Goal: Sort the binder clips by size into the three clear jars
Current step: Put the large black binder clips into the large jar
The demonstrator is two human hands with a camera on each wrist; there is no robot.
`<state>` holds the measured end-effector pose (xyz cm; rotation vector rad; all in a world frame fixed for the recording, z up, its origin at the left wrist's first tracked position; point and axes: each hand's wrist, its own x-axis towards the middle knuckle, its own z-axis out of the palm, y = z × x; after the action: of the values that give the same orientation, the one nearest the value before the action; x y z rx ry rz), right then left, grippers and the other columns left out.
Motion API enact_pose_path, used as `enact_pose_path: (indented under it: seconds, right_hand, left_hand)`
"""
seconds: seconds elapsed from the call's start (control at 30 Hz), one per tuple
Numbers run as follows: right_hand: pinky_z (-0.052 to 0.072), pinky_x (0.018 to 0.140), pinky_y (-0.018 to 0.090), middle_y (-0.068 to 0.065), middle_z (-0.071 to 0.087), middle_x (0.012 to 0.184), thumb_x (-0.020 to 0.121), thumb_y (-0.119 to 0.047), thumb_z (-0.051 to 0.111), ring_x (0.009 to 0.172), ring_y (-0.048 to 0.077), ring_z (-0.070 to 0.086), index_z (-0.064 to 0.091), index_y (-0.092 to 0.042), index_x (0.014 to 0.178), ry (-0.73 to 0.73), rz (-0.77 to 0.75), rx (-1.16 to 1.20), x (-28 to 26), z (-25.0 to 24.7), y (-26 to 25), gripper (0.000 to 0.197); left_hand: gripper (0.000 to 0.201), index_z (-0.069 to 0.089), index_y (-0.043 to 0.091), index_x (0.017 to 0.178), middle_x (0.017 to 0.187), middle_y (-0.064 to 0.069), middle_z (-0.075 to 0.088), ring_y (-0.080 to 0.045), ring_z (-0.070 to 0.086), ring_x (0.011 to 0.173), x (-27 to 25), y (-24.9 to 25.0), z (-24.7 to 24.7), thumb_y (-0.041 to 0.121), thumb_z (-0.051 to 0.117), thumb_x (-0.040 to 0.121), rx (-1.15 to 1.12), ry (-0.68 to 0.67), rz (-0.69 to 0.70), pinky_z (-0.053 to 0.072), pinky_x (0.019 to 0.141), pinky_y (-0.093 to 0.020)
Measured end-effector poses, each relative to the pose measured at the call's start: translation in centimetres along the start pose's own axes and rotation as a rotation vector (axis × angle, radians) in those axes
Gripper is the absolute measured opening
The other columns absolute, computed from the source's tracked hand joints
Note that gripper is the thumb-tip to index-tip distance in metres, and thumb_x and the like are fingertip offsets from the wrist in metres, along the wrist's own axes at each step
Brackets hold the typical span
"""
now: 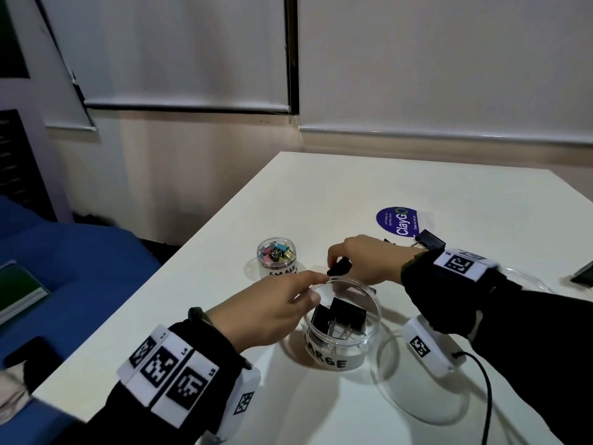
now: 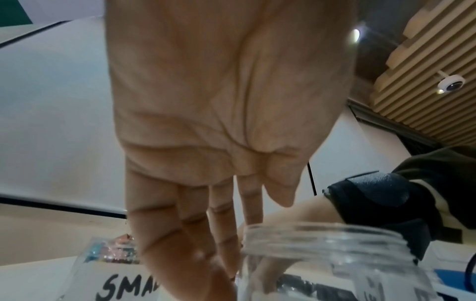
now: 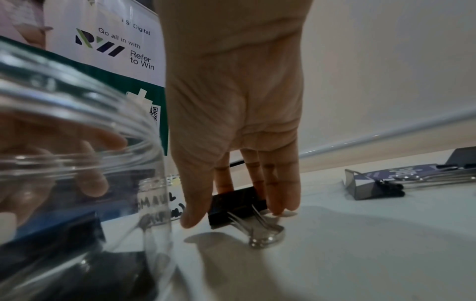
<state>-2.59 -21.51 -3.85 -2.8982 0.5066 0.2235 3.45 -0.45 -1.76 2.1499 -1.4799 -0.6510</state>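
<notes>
now, step: right hand pinching a large black clip on the table, beside the large jar
left hand: steadying the jar rim
next, likely: lift, drop in

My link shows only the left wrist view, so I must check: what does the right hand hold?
Observer: The right hand pinches a black clip; its wire handles touch the table.
Operator: The LARGE jar is blurred for me. Is something inside it?
Observer: Yes, the LARGE jar already holds big black clips.
Operator: Are more clips left outside the jars?
Observer: At least one: a loose clip lies behind the right wrist, beside a blue sticker.
</notes>
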Motion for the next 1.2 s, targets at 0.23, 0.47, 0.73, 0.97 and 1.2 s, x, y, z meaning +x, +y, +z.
enact_pose_path:
  seconds: [0.23,0.47,0.73,0.97,1.2]
  right_hand:
    - [0.049,0.059,0.027,-0.002,0.062,0.090,0.073,-0.018,0.070,0.082,0.018,0.061,0.056,-0.019,0.110,0.048,0.088,0.064,-0.9,-0.6,1.2,0.039]
    - [0.053,0.073,0.025,-0.020,0.059,0.111,0.072,-0.001,0.068,0.091,0.008,0.060,0.055,-0.040,0.120,0.231,-0.118,0.281,-7.0,-5.6,-0.7,0.063]
    - [0.046,0.083,0.019,-0.019,0.061,0.116,0.069,0.014,0.047,0.104,0.003,0.053,0.058,-0.038,0.121,0.092,-0.452,0.113,-12.4,-2.7,-3.2,0.075]
    - [0.046,0.086,0.035,-0.012,0.058,0.117,0.063,0.014,0.042,0.108,0.016,0.051,0.056,-0.031,0.121,0.031,-0.496,-0.045,-9.9,-1.6,-3.7,0.074]
    - [0.046,0.082,0.039,-0.007,0.057,0.115,0.074,0.011,0.047,0.104,0.020,0.054,0.056,-0.034,0.123,0.044,-0.457,-0.090,-9.7,-2.8,-4.3,0.067]
  left_hand:
    - [0.041,0.044,0.036,0.136,0.101,0.005,0.061,-0.013,0.066,0.066,0.7,-0.1,0.5,0.017,0.047,0.099,-0.122,0.032,-0.074,0.056,0.063,-0.036]
    - [0.011,0.061,0.015,0.103,0.071,-0.002,0.072,-0.005,0.060,0.046,2.3,0.0,-0.1,0.013,0.056,0.094,-0.089,0.122,-0.107,0.051,0.055,-0.025]
    - [0.010,0.068,0.019,0.099,0.065,-0.001,0.070,0.000,0.058,0.045,3.2,-0.8,-0.6,0.018,0.062,0.092,-0.095,0.138,-0.099,0.046,0.052,-0.015]
    - [0.010,0.069,0.016,0.098,0.064,-0.001,0.069,0.000,0.057,0.044,3.2,-0.9,-0.7,0.015,0.062,0.091,-0.061,0.203,-0.106,0.041,0.046,-0.011]
    - [0.011,0.072,0.020,0.095,0.067,-0.001,0.071,0.002,0.059,0.049,3.2,-0.8,-0.6,0.019,0.062,0.089,-0.032,0.182,-0.093,0.045,0.055,-0.017]
